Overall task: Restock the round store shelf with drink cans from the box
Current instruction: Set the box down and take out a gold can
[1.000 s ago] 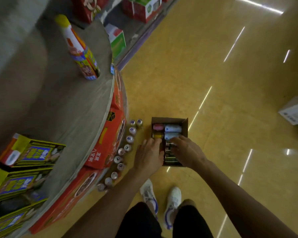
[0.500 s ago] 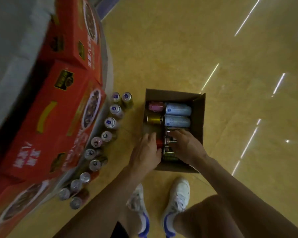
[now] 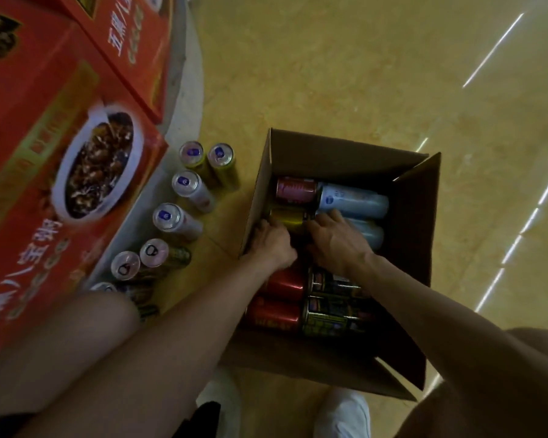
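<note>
Both hands reaching into the box [image 3: 418,216] of cans.
Left hand [image 3: 274,245] and right hand [image 3: 337,245] curl around a gold can [image 3: 287,218]; grip unclear.

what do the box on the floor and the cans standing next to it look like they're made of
Box: plain brown corrugated cardboard, matte, with folded flaps. Standing cans: apparently metal, probably aluminium, with shiny silver tops, pull tabs and printed sides.
</note>
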Demonstrator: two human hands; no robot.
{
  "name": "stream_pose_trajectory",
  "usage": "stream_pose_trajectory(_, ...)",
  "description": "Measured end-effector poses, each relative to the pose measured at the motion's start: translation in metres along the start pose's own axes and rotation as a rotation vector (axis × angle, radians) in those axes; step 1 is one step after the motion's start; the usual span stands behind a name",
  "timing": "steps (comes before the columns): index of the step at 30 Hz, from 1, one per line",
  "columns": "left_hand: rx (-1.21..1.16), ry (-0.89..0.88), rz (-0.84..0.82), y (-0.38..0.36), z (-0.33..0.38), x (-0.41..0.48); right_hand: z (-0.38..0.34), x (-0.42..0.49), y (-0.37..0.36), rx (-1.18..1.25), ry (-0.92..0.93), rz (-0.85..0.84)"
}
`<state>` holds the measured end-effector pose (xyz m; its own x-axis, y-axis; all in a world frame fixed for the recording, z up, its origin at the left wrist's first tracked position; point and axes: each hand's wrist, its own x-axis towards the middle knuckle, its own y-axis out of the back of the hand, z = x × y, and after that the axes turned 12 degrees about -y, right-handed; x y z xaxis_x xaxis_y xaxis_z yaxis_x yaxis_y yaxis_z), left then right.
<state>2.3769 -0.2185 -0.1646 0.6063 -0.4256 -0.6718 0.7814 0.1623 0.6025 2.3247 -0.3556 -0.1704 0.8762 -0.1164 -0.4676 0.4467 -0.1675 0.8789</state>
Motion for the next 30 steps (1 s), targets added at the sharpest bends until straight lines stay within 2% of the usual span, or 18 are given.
stream_pose_trajectory(7,-0.180,0.081,-0.002,0.005,-0.009,0.023,-0.013,0.032,-0.031,-0.156,-0.012,0.076)
stream_pose_trajectory(14,-0.348,0.169,0.012,-0.006,-0.019,0.031,-0.021,0.049,-0.042,-0.172,-0.081,0.129)
stream_pose_trajectory(19,-0.491,0.194,0.027,-0.003,-0.016,0.033,-0.029,0.056,-0.048,-0.371,-0.138,0.139)
stream_pose_trajectory(24,-0.611,0.160,0.030,0.000,-0.017,0.031,-0.026,0.052,-0.050,-0.242,-0.118,0.144)
stream_pose_trajectory(30,-0.765,0.018,0.153,0.016,-0.004,0.018,-0.018,0.035,-0.012,-0.047,-0.131,0.217)
